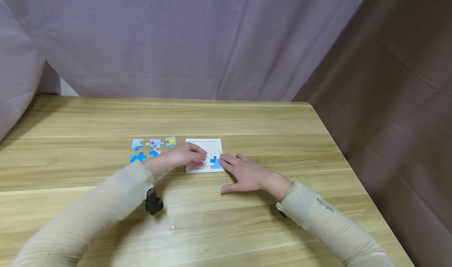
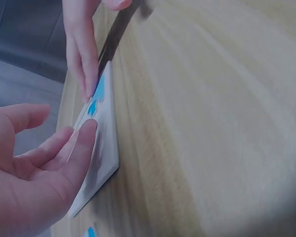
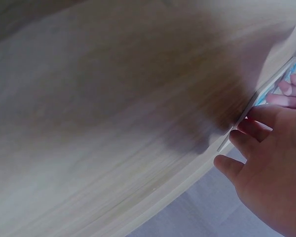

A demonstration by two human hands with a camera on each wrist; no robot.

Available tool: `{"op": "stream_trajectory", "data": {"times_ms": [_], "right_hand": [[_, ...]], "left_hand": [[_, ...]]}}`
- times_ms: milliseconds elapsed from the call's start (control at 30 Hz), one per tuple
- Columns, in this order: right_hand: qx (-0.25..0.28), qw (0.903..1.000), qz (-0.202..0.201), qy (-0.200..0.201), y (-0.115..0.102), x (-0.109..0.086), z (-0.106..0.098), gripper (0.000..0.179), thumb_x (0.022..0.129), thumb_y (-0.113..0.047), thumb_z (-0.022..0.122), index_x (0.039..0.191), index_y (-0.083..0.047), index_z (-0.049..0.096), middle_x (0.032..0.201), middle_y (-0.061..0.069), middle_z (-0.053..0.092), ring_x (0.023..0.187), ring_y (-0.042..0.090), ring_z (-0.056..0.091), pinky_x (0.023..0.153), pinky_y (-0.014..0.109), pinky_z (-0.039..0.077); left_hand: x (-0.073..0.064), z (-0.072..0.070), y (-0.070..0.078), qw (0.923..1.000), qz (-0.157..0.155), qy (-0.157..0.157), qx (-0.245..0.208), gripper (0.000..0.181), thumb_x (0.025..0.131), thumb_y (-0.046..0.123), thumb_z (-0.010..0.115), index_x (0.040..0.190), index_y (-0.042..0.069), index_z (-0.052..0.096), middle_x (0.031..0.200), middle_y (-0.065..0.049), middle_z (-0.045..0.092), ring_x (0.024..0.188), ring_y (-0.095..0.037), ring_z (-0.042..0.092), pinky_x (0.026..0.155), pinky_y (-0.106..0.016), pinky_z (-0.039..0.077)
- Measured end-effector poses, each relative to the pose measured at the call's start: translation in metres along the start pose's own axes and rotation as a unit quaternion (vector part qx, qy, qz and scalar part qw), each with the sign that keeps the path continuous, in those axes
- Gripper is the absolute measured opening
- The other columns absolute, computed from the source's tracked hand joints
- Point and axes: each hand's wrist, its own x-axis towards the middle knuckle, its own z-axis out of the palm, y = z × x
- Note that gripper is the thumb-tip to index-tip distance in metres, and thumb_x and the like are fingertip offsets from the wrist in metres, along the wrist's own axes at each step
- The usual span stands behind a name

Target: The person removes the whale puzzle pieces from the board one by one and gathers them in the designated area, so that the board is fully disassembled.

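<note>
Both hands on the white puzzle tray, one blue piece seated.

Left hand [image 1: 188,155]: fingers straight, relaxed, tips resting on the puzzle tray [image 1: 212,144], holding nothing. Right hand [image 1: 243,172]: fingers spread flat, tips touching the tray's right edge, just beside the blue piece [image 1: 214,161] in its near right corner. Tray lies flat mid-table [image 1: 247,117]. Loose pieces [image 1: 152,147] sit in a cluster just left of the tray, behind the left hand.

Left hand [image 1: 187,156] reaching forward, fingers relaxed, right hand [image 1: 243,172] flat, fingers spread, both sleeved forearms extended
</note>
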Motion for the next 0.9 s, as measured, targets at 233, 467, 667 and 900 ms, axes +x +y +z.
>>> {"op": "stream_trajectory", "data": {"times_ms": [233,467,667,900], "right_hand": [[-0.003,1.0000,0.002,-0.003,0.000,0.001,0.000,0.094,0.083,-0.069,0.047,0.149,-0.009,0.018,0.157,0.006,0.014,0.145,0.020,0.014,0.119,0.044,0.013],[-0.002,1.0000,-0.002,-0.002,0.000,0.001,0.000,0.094,0.083,-0.068,0.047,0.149,-0.008,0.019,0.157,0.007,0.015,0.145,0.020,0.015,0.119,0.045,0.014],[-0.002,1.0000,0.000,-0.002,-0.001,0.000,0.000,0.094,0.083,-0.068,0.048,0.149,-0.008,0.018,0.157,0.008,0.015,0.145,0.020,0.015,0.119,0.045,0.013],[0.017,0.9998,0.002,-0.002,-0.002,0.000,-0.002,0.098,0.083,-0.068,0.049,0.150,-0.008,0.011,0.157,0.008,0.013,0.144,0.021,0.016,0.119,0.045,0.013]], "left_hand": [[0.002,0.008,-0.001,0.9992,0.007,-0.013,-0.039,0.039,0.093,0.011,0.052,0.125,-0.010,0.051,0.118,-0.026,0.060,0.088,-0.015,0.065,0.084,-0.028,0.055],[0.005,0.013,-0.002,0.9988,0.026,-0.019,-0.037,0.040,0.094,0.010,0.050,0.127,-0.013,0.048,0.116,-0.029,0.060,0.079,-0.011,0.063,0.080,-0.029,0.056],[0.006,0.014,-0.003,0.9981,0.025,-0.017,-0.054,0.040,0.094,0.008,0.050,0.127,-0.013,0.047,0.117,-0.028,0.059,0.081,-0.011,0.062,0.082,-0.029,0.056],[0.006,0.014,-0.003,0.9967,0.013,-0.018,-0.079,0.040,0.095,0.006,0.048,0.130,-0.012,0.045,0.127,-0.028,0.053,0.098,-0.017,0.061,0.091,-0.031,0.052]]}}
